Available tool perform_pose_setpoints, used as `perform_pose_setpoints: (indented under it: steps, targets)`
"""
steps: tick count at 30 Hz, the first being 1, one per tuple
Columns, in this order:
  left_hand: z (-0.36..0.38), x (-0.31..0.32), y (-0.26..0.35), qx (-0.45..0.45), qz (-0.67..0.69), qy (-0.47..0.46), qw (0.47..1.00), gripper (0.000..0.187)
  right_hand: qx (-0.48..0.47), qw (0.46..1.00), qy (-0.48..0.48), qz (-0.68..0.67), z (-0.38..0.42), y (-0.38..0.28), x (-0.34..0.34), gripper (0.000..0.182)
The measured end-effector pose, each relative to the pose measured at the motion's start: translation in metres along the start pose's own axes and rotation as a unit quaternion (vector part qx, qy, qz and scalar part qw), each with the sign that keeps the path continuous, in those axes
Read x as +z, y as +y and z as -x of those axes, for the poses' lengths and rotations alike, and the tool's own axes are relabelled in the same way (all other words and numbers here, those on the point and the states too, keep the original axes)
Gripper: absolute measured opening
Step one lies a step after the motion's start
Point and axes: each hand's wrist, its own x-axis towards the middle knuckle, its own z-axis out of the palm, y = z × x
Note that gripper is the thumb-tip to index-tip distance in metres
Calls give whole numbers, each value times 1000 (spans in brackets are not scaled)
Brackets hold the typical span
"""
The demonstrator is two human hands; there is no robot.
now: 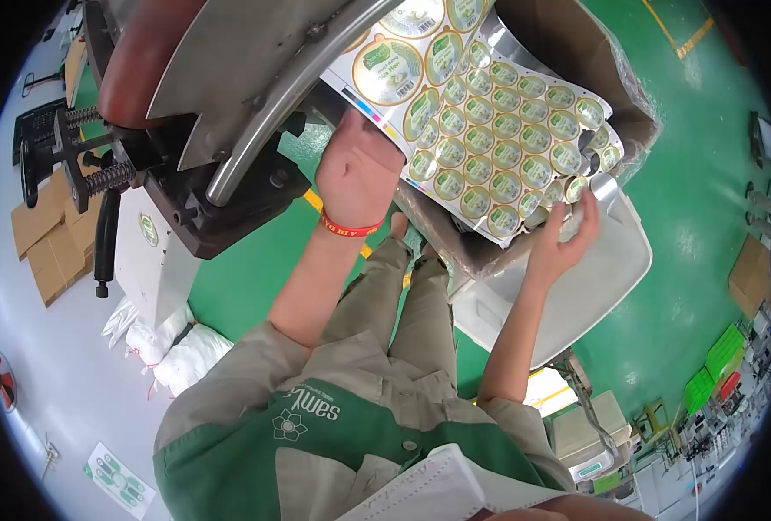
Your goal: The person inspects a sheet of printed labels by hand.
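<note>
A large printed sheet (489, 139) with rows of round green and gold labels slopes across the top centre, its lower right edge curled. My left hand (359, 169), with a red band at the wrist, holds the sheet's left edge; the palm faces up and the fingers are hidden behind the sheet. At the curled lower right edge, my right hand (565, 239) holds the sheet between thumb and fingers. Beneath the sheet is a cardboard box (637, 113) with a plastic liner, partly hidden by it.
A machine (211, 182) with a curved metal bar and plate fills the upper left, close to my left hand. A pale plastic lid or tray (507, 321) lies below the box. White bags (181, 356) and flattened cardboard (55, 234) lie at the left.
</note>
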Motion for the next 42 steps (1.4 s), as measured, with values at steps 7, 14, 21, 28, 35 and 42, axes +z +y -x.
perform_pose_setpoints:
  steps: [7,14,21,28,35,42]
  targets:
    - [1,-1,-2,5,-15,45,999,49,194,978,58,48,27,90,45,69]
    - [6,2,-9,-12,20,55,998,47,201,971,48,117,25,91,45,59]
    - [4,8,-6,-7,2,20,1000,46,121,975,116,148,23,88,43,57]
    - [12,23,-19,-53,-138,130,980,33,-95,960,-100,-245,-27,-127,49,49]
    - [16,24,-23,-81,-165,103,978,39,-93,957,-136,-237,-26,-129,49,29]
    - [-7,21,-1,10,-203,150,968,31,19,877,-246,-411,-53,-159,61,31]
